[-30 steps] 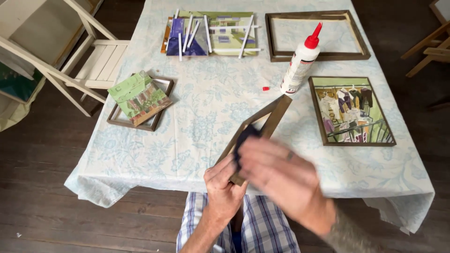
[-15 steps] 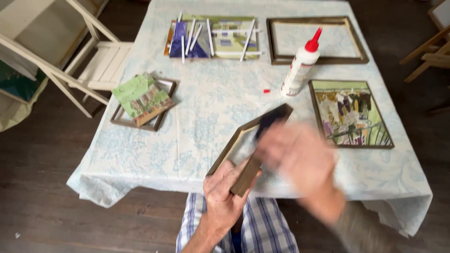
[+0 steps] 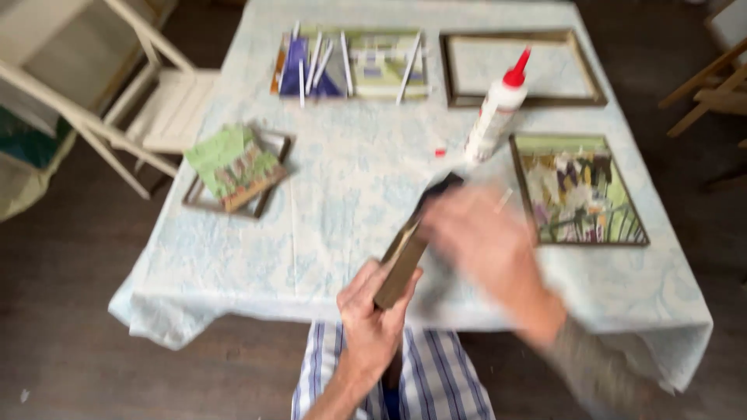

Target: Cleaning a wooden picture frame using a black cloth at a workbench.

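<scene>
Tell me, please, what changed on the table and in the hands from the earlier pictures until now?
The wooden frame has turned from open-faced to almost edge-on. The left hand still grips its lower end. The blurred right hand moved along its upper part, where something dark shows. The glue bottle, the framed collage and the other pieces stayed put.

right hand (image 3: 482,241) motion-blurred, hiding wooden frame's (image 3: 405,253) far end

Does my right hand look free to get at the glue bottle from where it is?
Probably yes: the right hand hovers just below the glue bottle, with only bare tablecloth between them. It's blurred, so whether it holds something is unclear.
</scene>
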